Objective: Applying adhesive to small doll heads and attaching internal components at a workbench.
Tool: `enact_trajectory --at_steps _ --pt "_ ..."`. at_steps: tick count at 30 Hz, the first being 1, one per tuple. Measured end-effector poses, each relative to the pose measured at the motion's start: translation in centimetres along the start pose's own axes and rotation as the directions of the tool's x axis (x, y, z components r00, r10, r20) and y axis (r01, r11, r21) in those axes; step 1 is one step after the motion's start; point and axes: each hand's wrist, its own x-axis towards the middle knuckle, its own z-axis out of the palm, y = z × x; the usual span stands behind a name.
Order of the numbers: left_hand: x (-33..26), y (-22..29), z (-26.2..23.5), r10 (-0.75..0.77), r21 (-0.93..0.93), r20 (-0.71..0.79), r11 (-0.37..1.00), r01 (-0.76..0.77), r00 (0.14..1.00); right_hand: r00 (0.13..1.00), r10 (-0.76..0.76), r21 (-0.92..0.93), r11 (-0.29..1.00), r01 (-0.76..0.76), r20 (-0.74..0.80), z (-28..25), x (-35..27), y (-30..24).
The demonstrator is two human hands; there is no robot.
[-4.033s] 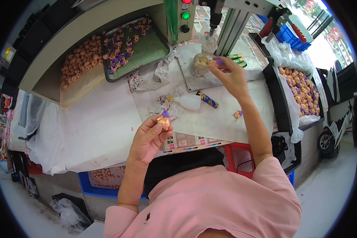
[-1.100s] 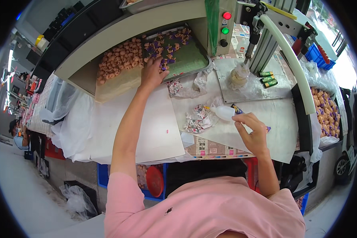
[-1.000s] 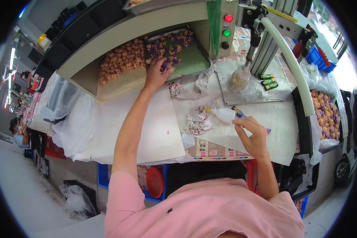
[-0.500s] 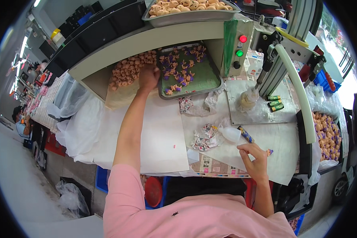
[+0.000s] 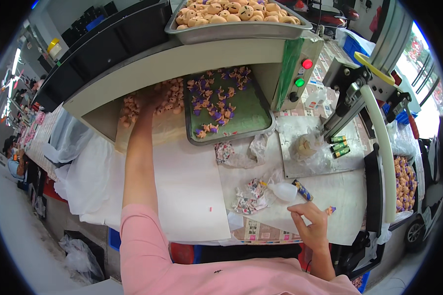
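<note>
My left hand (image 5: pixel 150 98) reaches far forward into a heap of small orange figures (image 5: pixel 167 96) under the shelf, fingers buried among them, so I cannot tell what it grips. My right hand (image 5: pixel 311 223) rests near the table's front edge, fingers loosely curled; a small orange and purple piece (image 5: pixel 331 210) shows at its far side. Just beyond it lie a white squeeze bottle (image 5: pixel 284 191) and a dark tube (image 5: pixel 302 190). A grey tray (image 5: pixel 241 125) of orange and purple pieces sits right of the heap.
A pile of small printed wrappers (image 5: pixel 248 199) lies on the white table cover (image 5: pixel 182 182). A machine with red and green lamps (image 5: pixel 300 73) stands behind. A metal tray of orange figures (image 5: pixel 231 22) sits on the shelf above. A bin of figures (image 5: pixel 404 182) is at right.
My left hand slid from the purple pieces on the tray leftward into the orange heap. My right hand drew back from the bottle toward the table's front edge. My head tilted upward.
</note>
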Motion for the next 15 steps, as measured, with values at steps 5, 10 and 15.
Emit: enact_trajectory --at_steps 5,10,15 --pt "2.9 -1.4 1.6 0.151 -0.211 0.208 0.972 -0.107 0.966 0.999 0.015 0.039 0.999 -0.016 0.045 1.6 1.6 0.3" --pt "2.6 -1.7 4.6 0.175 -0.063 -0.015 0.983 -0.175 0.985 0.998 0.010 0.061 0.998 -0.014 0.065 2.1 2.3 1.0" --pt "-0.8 0.5 2.3 0.120 -0.103 0.008 0.988 -0.119 0.993 0.998 0.017 0.060 0.998 -0.021 0.052 1.1 1.2 2.0"
